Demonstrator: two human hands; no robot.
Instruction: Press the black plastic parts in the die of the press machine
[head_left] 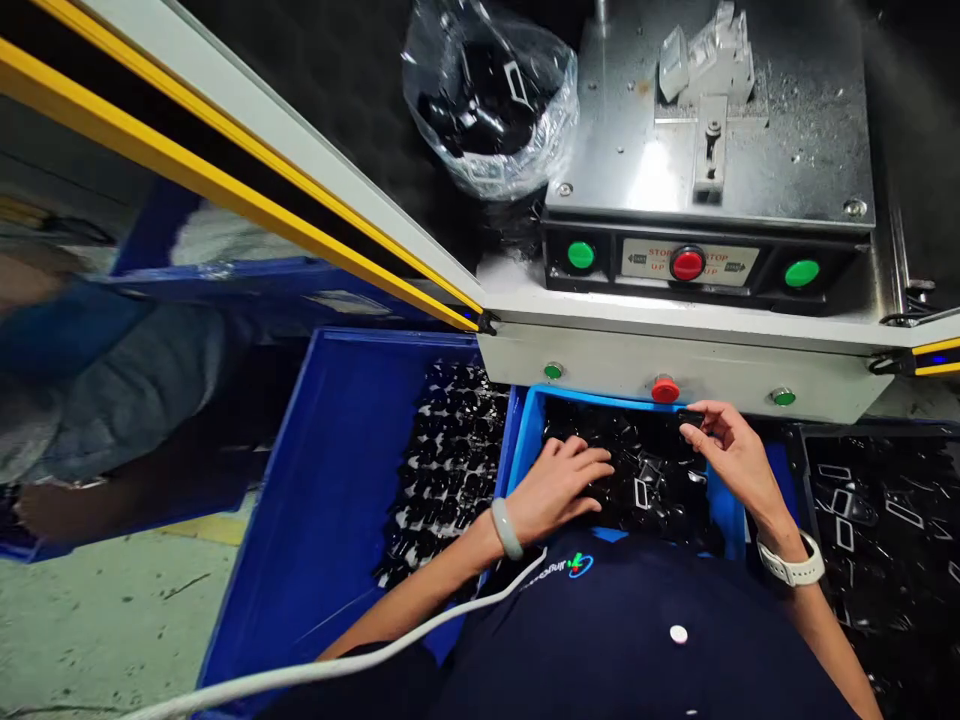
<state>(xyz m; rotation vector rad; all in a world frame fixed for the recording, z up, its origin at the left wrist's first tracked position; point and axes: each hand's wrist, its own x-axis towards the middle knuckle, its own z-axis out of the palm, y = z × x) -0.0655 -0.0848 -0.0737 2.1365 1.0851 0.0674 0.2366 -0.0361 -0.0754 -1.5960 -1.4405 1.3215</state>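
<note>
Right in front of me a bright blue bin (527, 435) holds a heap of glossy black plastic parts (637, 465), a few with pale rectangular frames. Over its left side my left hand (559, 485) reaches in, fingers spread and resting on or just above the parts, gripping nothing. At the bin's far right corner my right hand (724, 440) pinches a small black plastic part (690, 418) between thumb and fingers. The part's exact shape is hard to make out.
A large blue tray (322, 450) holds rows of black parts on the left. More black parts lie in a bin (885, 520) on the right. Ahead stands a machine (712, 200) with green and red buttons and a clear bag (487, 100) of parts. Another person's arm (127, 400) is far left.
</note>
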